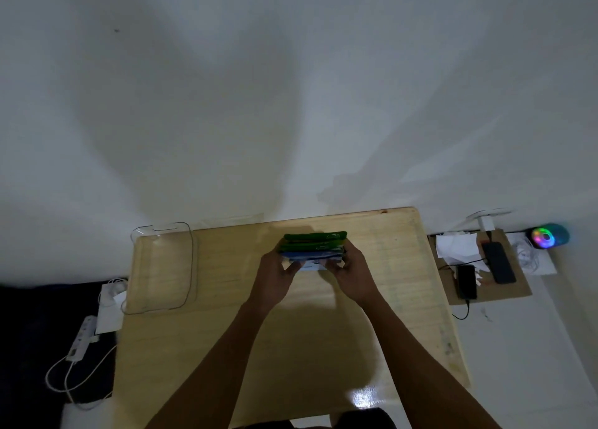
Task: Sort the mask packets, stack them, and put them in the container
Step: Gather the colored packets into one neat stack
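Both hands grip a stack of flat, glossy mask packets [313, 250] at the middle of the pale wooden table [226, 347]: left hand [275, 279] and right hand [354, 278] close on opposite ends. Green packets lie farther, blue nearer. A clear, round-cornered plastic container [161, 266] sits well apart at the table's left edge.

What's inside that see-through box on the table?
Nothing shows inside the clear container; only the wooden table is visible through it. The packets are between both hands.
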